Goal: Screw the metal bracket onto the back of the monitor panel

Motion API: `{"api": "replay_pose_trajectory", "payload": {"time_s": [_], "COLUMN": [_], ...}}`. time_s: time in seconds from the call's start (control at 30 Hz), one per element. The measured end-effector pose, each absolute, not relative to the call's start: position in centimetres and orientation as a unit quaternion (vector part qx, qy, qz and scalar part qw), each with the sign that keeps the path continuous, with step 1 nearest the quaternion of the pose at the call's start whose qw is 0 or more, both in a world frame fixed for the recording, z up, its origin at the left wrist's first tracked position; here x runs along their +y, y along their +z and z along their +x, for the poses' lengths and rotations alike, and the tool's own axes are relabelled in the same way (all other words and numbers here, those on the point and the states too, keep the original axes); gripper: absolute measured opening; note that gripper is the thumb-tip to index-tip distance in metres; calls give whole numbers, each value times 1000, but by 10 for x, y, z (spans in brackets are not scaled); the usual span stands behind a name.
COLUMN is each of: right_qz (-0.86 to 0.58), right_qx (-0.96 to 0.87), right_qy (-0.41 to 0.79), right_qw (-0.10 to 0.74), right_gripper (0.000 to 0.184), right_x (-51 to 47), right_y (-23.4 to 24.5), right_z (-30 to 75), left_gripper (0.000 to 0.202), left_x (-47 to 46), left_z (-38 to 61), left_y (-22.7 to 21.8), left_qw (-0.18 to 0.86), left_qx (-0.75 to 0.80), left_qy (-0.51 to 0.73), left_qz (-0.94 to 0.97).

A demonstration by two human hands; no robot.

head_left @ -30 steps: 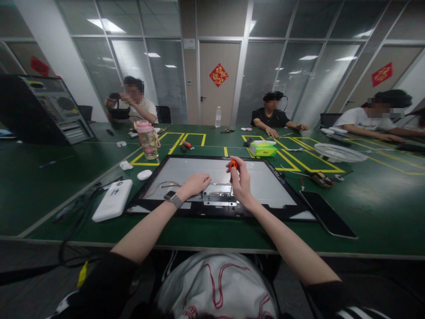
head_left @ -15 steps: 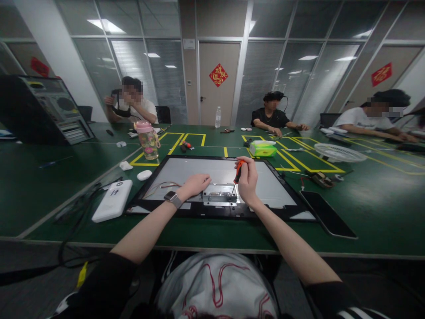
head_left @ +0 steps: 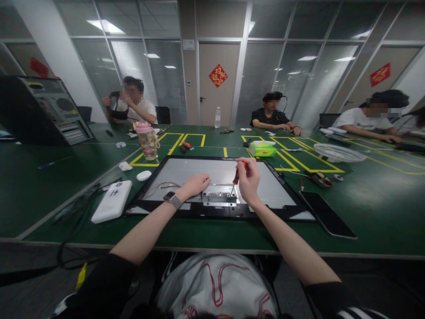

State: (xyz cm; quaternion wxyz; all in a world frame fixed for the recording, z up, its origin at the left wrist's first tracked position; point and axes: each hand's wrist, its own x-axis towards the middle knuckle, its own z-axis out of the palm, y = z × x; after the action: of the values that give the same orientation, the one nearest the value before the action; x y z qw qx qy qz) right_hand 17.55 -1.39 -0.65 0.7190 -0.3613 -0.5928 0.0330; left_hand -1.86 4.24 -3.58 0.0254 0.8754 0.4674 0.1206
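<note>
A black-framed display panel (head_left: 285, 208) lies face down on the green table (head_left: 381, 212) in front of me. A small metal bracket (head_left: 219, 195) sits on its back near the front edge. My right hand (head_left: 249, 181) is closed round an orange-handled screwdriver (head_left: 236, 175), which is tilted with its tip down at the bracket's right end. My left hand (head_left: 194, 184) rests on the panel at the bracket's left end, fingers curled on it; I cannot make out anything in them. A watch (head_left: 172, 198) is on my left wrist.
A white box (head_left: 113, 199) and cables lie left of the panel, a black phone (head_left: 327, 215) to its right. Further back stand a pink-lidded bottle (head_left: 148, 139), a green tissue box (head_left: 263, 148), a white fan grille (head_left: 338, 153) and a computer case (head_left: 46, 108). Three people sit across the table.
My right hand has shifted a little to the right and the screwdriver has gone from upright to tilted, tip still at the bracket. My left hand has stayed put.
</note>
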Motion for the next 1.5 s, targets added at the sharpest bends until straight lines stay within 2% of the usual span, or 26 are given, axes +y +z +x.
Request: {"api": "replay_pose_trajectory", "payload": {"time_s": [0.17,0.47,0.7,0.9,1.23,1.5], "right_qz": [-337,-317,-330,-337,-355,-330], "right_qx": [-586,-600,-618,-623,-605,-573], "right_qy": [105,101,-9,-12,-32,41], "right_qw": [730,727,714,706,712,749], "right_gripper": [24,23,12,30,6,7], "right_x": [-13,-13,-16,-18,-17,-15], "right_y": [-9,-11,-5,-6,-3,-8], "right_z": [175,173,176,177,175,171], "left_gripper": [41,40,39,39,40,39], "left_x": [43,41,44,41,42,42], "left_z": [-19,-17,-18,-18,-19,-18], "left_y": [-36,-34,-37,-34,-36,-35], "left_qw": [25,27,24,22,22,21], "left_qx": [465,469,469,467,465,463], "left_qy": [121,116,119,118,120,120], "left_qz": [876,875,875,876,877,878]}}
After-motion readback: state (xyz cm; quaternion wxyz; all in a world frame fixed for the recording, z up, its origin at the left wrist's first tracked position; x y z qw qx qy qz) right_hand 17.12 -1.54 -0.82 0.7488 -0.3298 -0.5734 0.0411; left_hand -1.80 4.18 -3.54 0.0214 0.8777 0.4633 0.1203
